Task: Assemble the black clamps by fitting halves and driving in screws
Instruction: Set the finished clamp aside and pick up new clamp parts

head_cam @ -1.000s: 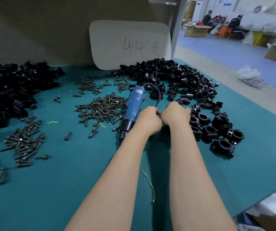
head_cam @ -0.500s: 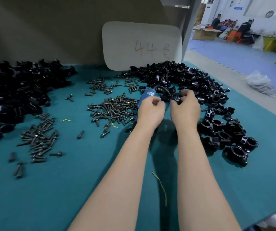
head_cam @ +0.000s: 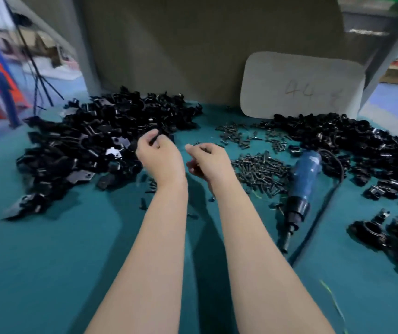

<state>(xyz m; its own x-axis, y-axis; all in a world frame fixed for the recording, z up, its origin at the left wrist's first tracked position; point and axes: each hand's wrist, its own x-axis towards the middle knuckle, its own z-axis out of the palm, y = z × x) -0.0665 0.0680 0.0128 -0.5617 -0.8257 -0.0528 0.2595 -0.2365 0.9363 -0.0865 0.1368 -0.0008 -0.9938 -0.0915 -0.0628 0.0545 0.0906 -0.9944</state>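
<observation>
The left hand [head_cam: 160, 160] is hovering nearest the clamp halves [head_cam: 92, 145] piled toward the table's [head_cam: 48, 261] far-left corner, its fingers [head_cam: 146, 141] pinching a black piece [head_cam: 156, 139]. The right hand [head_cam: 208, 157] is sitting curled, grasp unclear.

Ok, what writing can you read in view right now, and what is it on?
"44": handwritten on the pale board leaning at the back of the table; the mark after it is too blurred to read.
Label on the blue power screwdriver: too blurred to read.
Nothing else legible.
</observation>
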